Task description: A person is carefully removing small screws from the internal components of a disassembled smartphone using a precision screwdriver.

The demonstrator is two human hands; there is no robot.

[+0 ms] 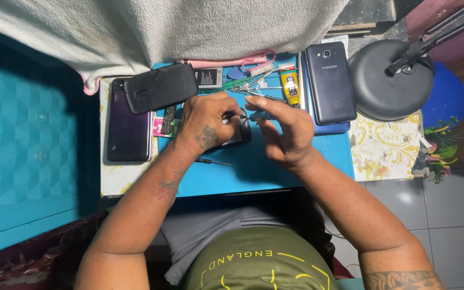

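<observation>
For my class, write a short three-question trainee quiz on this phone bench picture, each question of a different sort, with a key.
1. True or false: the dark blue phone lies face up.
2. Multiple choice: the small screwdriver lies
A) on the blue mat, near the left forearm
B) on the lamp base
C) on the white towel
3. Fill in: the black back cover rests partly on the ____ phone.

Key
1. False; its back and camera face up.
2. A
3. Purple

Both hands meet over a small black device: the left hand steadies it, and the right hand pinches something too small to identify.
</observation>
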